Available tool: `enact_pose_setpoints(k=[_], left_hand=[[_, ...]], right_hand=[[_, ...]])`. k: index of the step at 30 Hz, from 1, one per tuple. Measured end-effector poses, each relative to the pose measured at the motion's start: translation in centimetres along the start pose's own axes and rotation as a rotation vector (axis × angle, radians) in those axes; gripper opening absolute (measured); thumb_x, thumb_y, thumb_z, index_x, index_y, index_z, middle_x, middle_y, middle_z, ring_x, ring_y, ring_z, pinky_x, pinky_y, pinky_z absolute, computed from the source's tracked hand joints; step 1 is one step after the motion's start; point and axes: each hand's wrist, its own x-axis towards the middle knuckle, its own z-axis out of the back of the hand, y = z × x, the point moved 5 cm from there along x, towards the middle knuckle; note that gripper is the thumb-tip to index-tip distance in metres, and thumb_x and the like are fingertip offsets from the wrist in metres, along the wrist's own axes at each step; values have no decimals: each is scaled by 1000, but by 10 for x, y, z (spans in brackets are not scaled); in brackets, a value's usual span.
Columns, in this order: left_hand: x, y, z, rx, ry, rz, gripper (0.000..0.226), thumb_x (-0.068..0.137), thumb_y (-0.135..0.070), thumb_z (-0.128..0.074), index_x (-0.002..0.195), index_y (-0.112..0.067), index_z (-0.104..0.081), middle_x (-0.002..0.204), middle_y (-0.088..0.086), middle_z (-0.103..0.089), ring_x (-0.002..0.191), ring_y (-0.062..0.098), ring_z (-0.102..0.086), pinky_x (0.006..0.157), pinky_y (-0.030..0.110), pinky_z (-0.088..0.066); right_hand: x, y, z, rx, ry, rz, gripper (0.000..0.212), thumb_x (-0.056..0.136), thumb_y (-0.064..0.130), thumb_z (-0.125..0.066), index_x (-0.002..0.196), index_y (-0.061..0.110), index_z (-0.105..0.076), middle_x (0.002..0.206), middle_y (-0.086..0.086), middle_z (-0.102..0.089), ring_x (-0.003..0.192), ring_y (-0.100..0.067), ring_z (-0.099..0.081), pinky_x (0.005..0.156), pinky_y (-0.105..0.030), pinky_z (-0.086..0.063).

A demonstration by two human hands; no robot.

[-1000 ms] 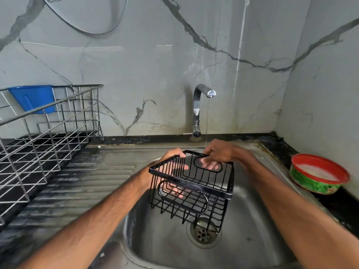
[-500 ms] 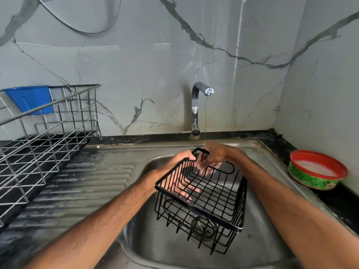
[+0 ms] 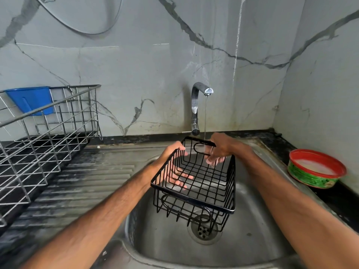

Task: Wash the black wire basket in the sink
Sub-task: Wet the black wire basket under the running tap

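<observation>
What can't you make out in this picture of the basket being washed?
Head view:
- Drain: partly behind the basket.
- Rack: cut off by the left edge.
- Bowl contents: whitish, too blurred to name.
- Right hand fingertips: screened by basket wires.

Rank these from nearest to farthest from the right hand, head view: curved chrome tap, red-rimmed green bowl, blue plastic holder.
1. Curved chrome tap, just behind the right hand, which grips the black wire basket.
2. Red-rimmed green bowl, off to that hand's right.
3. Blue plastic holder, far left, hung on the steel wire rack.
</observation>
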Motion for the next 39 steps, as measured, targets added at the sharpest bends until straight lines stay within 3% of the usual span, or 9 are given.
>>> enact_pose_setpoints(k=[9,14,17,20,25,29,32,36,39], left_hand=[[-11,3,-9,145,29,-27,23,92,-32,-55,81,-14,-45,113,13,-53,102,25,-55,93,47,-47],[-14,-1,4,157,7,-10,21,89,-31,-60,85,-13,-49,103,10,-53,97,24,-59,83,40,-52],[-9,3,22,336,64,-84,37,79,-49,-73,101,-26,-55,137,24,-47,108,41,-62,74,51,-61],[-26,-5,19,483,133,-289,54,80,-65,-56,121,-29,-55,152,9,-36,132,30,-42,104,60,-42],[-20,-19,27,543,-77,-443,115,56,-100,-47,112,0,-62,105,4,-46,84,9,-41,74,25,-39],[-18,-31,30,615,-246,-478,120,54,-102,-42,105,4,-67,78,-3,-54,70,10,-46,76,31,-44],[-14,-36,34,726,-364,-440,79,75,-84,-48,68,-6,-59,47,-11,-35,45,11,-35,78,45,-58],[-13,-43,38,888,-417,-345,51,88,-71,-57,101,-23,-66,64,-11,-50,54,7,-45,63,26,-42],[-14,-44,35,987,-438,-352,70,75,-79,-54,113,-20,-62,82,-13,-60,73,11,-58,82,33,-55]], right_hand=[[5,6,11,-3,-250,203,13,84,23,-81,80,12,-76,77,-3,-74,66,-19,-68,60,-31,-52],[2,-2,1,51,-74,63,15,76,9,-85,84,14,-73,81,0,-76,70,-13,-73,60,-25,-55],[-4,-17,-4,73,43,-135,14,79,6,-84,87,10,-73,73,0,-77,65,-11,-74,51,-22,-54],[-9,-26,-5,318,92,-250,19,85,-1,-75,104,-3,-72,93,-13,-78,88,-26,-76,58,-28,-59],[-12,-25,-6,785,131,-302,26,95,-5,-58,119,-16,-59,112,-28,-71,100,-35,-73,78,-39,-62],[-9,-18,-9,881,-144,-285,19,92,-1,-65,105,-16,-65,101,-29,-73,82,-33,-76,59,-28,-61],[-4,-13,-24,738,-249,-240,21,95,7,-64,105,-12,-66,94,-25,-75,73,-29,-76,56,-29,-59],[-7,-8,-49,936,-10,-300,24,105,4,-41,120,-9,-55,108,-27,-71,95,-36,-74,75,-38,-62],[-15,-9,-60,1002,13,-322,22,104,2,-43,117,-9,-56,107,-27,-72,96,-37,-74,78,-41,-63]])
